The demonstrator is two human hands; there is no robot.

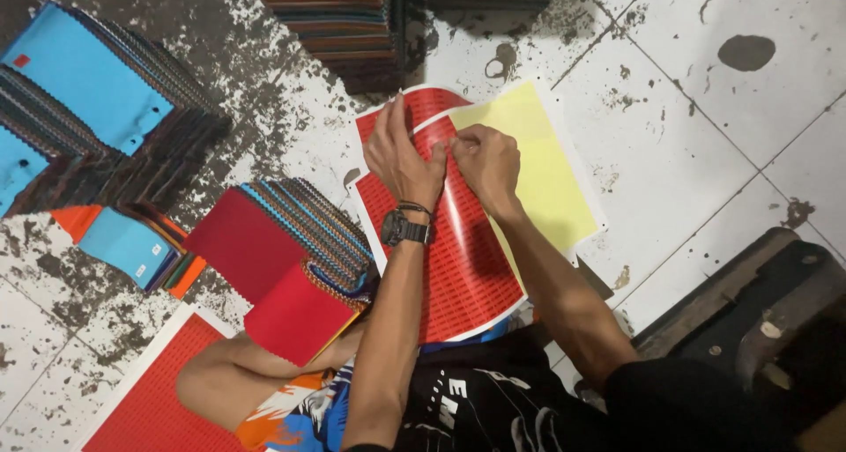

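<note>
Partly, the right hand (487, 163) and left hand (401, 157) hide the red sticker sheet (463, 258).

One head-worn camera, looking steeply down at your seated lap and the floor.

You see your own forearms reach away from the lens toward the picture's top, meeting close over the red sheet (458, 258). The tiled floor (705, 135) fills the frame edge to edge; there is no second view to overlap.
</note>
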